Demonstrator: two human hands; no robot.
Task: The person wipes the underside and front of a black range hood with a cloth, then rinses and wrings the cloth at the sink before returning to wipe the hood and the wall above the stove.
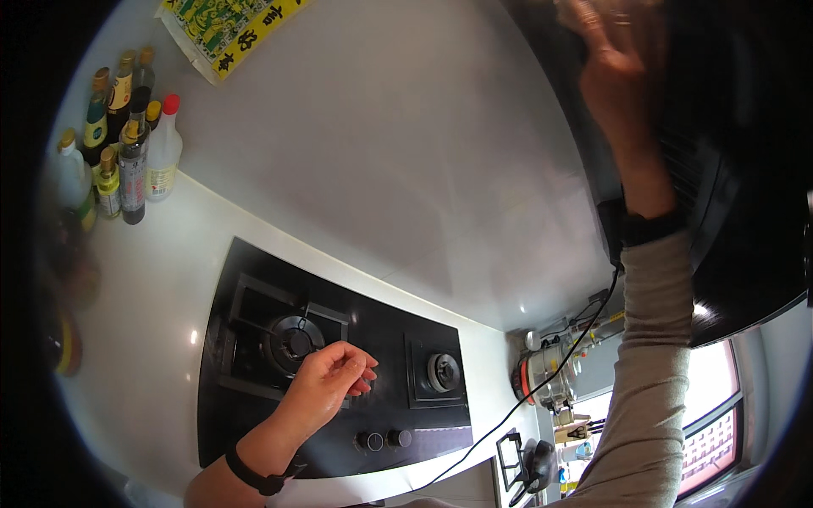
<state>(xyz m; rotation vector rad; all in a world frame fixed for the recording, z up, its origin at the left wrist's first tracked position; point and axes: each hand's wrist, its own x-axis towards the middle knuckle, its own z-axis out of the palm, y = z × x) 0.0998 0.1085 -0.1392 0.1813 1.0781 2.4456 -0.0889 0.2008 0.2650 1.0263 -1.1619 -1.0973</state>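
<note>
My left hand (333, 381) hangs above the black glass gas hob (381, 355), near its left burner (297, 341), with the fingers curled and nothing seen in them. A dark band circles that wrist. My right hand (613, 82) is raised high at the top right, against the dark range hood (718, 165). It is blurred, and something brownish at its fingers is too unclear to name. Whether it holds anything cannot be told. The hob's right burner (443, 373) has no grate over it, and two knobs (370, 441) sit at the front edge.
Several sauce and oil bottles (133, 171) stand at the back left of the white counter (140, 286). A black cable (508, 413) hangs from the hood area across the right side. Glass jars (549, 374) and a loose pan grate (510, 458) are at the right, near a window.
</note>
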